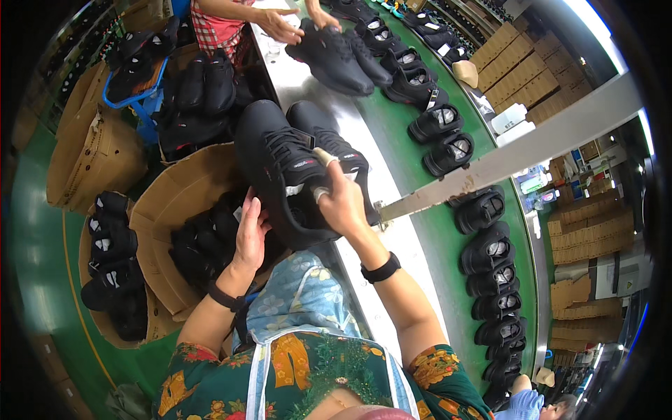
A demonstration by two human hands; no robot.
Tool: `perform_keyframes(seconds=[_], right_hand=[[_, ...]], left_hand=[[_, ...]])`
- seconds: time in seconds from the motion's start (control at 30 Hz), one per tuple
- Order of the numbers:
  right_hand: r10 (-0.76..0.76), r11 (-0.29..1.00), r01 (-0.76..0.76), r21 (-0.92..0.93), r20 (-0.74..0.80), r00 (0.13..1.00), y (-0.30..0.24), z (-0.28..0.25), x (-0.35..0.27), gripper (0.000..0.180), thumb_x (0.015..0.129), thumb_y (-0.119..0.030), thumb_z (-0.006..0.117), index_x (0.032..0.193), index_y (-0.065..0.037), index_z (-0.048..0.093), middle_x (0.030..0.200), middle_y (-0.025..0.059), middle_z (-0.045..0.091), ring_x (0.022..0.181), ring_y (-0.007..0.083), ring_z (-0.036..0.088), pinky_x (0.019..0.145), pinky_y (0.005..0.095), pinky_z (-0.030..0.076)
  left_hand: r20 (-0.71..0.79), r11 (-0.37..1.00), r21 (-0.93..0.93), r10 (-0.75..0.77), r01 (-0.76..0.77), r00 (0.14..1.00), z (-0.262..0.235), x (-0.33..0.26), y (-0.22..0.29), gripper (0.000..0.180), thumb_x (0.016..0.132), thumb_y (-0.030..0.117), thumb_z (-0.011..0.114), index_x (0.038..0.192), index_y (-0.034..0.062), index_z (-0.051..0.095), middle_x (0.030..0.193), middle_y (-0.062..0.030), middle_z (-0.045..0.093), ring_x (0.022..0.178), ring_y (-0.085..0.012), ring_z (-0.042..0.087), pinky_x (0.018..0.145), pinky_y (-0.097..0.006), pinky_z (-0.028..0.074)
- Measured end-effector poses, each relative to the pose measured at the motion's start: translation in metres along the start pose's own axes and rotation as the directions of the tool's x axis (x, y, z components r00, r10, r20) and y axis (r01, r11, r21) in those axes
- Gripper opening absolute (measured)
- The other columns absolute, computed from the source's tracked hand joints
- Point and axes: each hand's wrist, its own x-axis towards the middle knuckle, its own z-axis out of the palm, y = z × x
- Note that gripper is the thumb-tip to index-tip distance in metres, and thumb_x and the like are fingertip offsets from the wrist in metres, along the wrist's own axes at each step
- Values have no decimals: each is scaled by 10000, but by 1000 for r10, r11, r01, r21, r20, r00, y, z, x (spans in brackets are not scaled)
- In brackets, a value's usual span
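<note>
1. From the head view, I see a pair of black shoes (276, 164) over the edge of the metal table (424, 287), toes pointing away from the person; a cardboard box (152, 222) full of dark shoes (192, 255) stands below to the left.
2. The right hand (344, 201) is closed on the pair near the openings; a tan covering (325, 156) shows on one digit and a pale one on another; some fingertips are hidden inside or behind the shoes.
3. The left hand (249, 236) is spread fairly wide, palm toward the outer side of the left shoe, close by the heel; I cannot tell how firmly it presses.
4. For markings, small red and whitish print shows by the laces, with a red fleck on the side and a white patch near the opening; a little hanging tag (434, 97) sits on a shoe farther along.
5. Across the table, a co-worker's hands (281, 28) are at another black pair (334, 61); a red checked garment (222, 29) shows beside them.
6. To the right, a row of black shoes (488, 250) lines the green belt (437, 241); a white bottle (509, 118) and stacked brown boxes (586, 245) stand beyond.
</note>
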Motion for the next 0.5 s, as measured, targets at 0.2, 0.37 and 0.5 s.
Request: perform_keyframes(seconds=[0.2,0.37,0.5], right_hand=[[25,999,-24,-26,66,997,-9,19,13,679,698,24,548,1323,-202,410,865,220,616,823,398,594,706,432,454],[28,1000,-27,-3,105,994,-11,29,15,675,704,29,544,1325,-195,405,1008,217,602,941,394,573,784,422,458],[-26,998,25,58,17,1000,1,26,8,709,694,-3,561,1344,-211,370,863,232,607,831,416,585,723,458,468]], left_hand=[[-39,998,68,8,-6,999,-13,12,-8,570,953,335,380,1440,106,190,1357,-49,396,1164,-150,439,965,-298,352],[-49,993,49,106,-104,993,-19,19,-17,585,943,307,381,1436,66,178,1407,-75,328,1273,-186,341,1048,-314,268],[-29,984,136,121,-115,992,-9,17,-15,587,949,308,362,1428,23,178,1411,-96,315,1281,-189,325,1065,-308,243]])
